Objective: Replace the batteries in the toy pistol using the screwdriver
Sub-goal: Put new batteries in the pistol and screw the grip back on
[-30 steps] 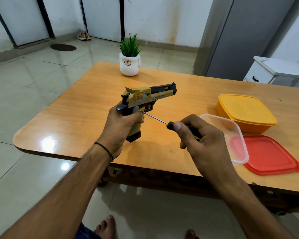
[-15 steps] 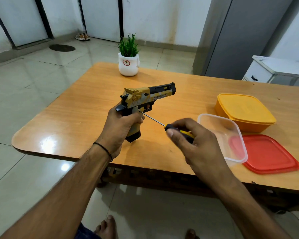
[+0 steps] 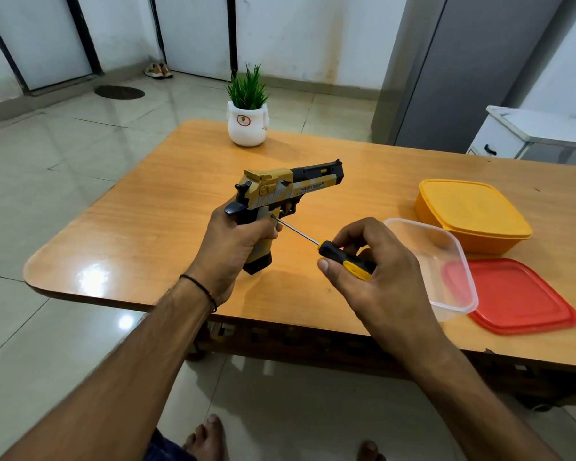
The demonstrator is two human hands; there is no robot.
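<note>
A yellow, grey and black toy pistol (image 3: 281, 188) is held upright above the wooden table (image 3: 153, 227), its barrel pointing right. My left hand (image 3: 233, 247) grips its handle, whose black base sticks out below my fingers. My right hand (image 3: 376, 274) pinches the black-and-yellow handle of a screwdriver (image 3: 341, 259) between thumb and fingers. The thin metal shaft runs up and left, and its tip touches the pistol's grip just below the trigger guard. No batteries are visible.
A clear plastic container (image 3: 446, 264) stands right of my right hand. Beside it lie a red lid (image 3: 522, 297) and a closed yellow box (image 3: 469, 214). A potted plant (image 3: 247, 111) stands at the table's far edge. My bare feet show below the near edge.
My right hand has shifted its hold on the screwdriver handle, so more of the yellow part shows. The tip stays on the pistol's grip and my left hand has not moved.
</note>
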